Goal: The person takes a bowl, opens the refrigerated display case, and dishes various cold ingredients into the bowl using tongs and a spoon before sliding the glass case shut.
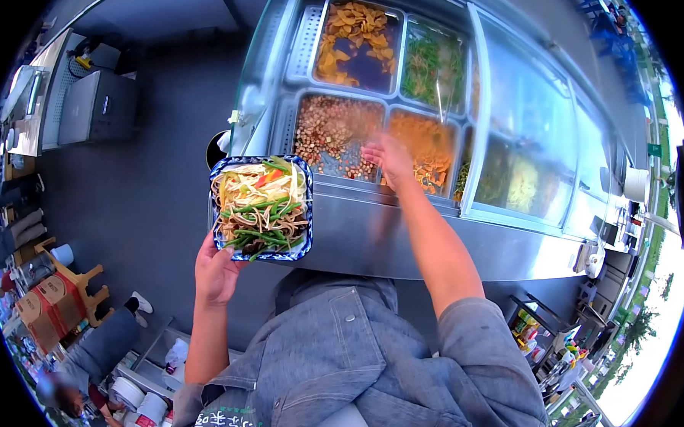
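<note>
My left hand (217,271) grips the lower left edge of a square blue-and-white dish (309,238), thumb on its rim. Pale shreds with bits of red and green (251,184) fill the far half of the dish; green strips and brown strands (263,231) fill the near half. My right hand (391,159) hovers at the border between a pan of peanuts (323,130) and a pan of orange shreds (432,171). Its fingers are partly curled and smeared by motion, so I cannot tell whether they hold anything.
Behind those pans sit a pan of yellow-orange chips (357,30) and a pan of chopped greens (431,64). Sliding glass (521,114) covers the counter's right side. The steel front ledge (358,236) runs before me. A person (96,361) and a cardboard box (52,306) are at lower left.
</note>
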Tool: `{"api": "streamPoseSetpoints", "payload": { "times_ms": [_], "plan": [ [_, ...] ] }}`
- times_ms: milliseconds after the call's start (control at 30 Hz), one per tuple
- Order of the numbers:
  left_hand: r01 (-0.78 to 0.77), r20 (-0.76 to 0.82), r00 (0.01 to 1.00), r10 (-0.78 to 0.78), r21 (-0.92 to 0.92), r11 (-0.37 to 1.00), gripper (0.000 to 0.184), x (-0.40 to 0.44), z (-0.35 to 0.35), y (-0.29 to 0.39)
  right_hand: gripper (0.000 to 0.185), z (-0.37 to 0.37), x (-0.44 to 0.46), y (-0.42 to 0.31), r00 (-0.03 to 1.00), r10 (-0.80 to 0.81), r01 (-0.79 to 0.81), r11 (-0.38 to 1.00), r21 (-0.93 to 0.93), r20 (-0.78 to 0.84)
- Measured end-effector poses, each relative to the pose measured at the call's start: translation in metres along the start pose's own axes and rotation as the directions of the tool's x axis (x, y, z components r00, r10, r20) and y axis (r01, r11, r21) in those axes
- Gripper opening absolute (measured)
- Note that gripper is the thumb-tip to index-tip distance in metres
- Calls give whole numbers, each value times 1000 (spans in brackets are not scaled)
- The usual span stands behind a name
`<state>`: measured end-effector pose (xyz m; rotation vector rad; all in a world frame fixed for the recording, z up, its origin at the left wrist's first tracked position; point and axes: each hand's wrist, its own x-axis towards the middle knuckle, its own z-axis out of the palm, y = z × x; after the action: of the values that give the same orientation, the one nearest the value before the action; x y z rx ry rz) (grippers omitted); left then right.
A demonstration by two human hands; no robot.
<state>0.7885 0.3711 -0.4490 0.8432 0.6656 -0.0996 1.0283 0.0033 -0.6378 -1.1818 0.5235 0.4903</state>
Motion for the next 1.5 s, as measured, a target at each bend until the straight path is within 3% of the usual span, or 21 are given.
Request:
{"api": "streamPoseSetpoints", "payload": {
  "times_ms": [200,500,700,767,800,833,867,900,967,1100,1500],
  "plan": [
    [10,37,999,-10,2,1000,54,7,-7,-2,38,6,-78,-49,999,-7,8,1000,-18,50],
    [53,173,983,-62,54,997,56,31,-15,-7,39,47,-209,-135,957,-245,246,969,13,158],
    [71,253,964,-86,68,995,60,34,8,14,39,94,-258,-127,900,-349,364,931,-11,260],
    [62,279,957,-79,71,996,60,34,15,20,35,104,-264,-105,806,-472,581,745,-328,356],
    [63,287,954,-82,78,995,60,33,18,24,35,107,-267,-98,802,-479,588,741,-324,357],
    [63,295,952,-85,84,995,60,32,19,27,37,109,-270,-90,587,-594,807,374,-457,550],
    [59,297,951,-81,85,995,60,31,20,28,40,110,-275,-82,351,-570,882,-64,-466,743],
    [56,310,947,-83,96,994,60,32,21,27,40,109,-278,-71,350,-572,883,-65,-466,742],
    [54,327,941,-90,116,992,60,32,26,28,45,106,-281,-52,259,-552,881,-202,-428,792],
    [65,316,944,-100,120,991,58,33,31,30,38,104,-285,-53,191,-581,872,-270,-409,791],
    [59,355,931,-84,82,995,62,35,27,31,38,93,-286,-66,204,-605,886,-221,-408,770]
  ]
}}
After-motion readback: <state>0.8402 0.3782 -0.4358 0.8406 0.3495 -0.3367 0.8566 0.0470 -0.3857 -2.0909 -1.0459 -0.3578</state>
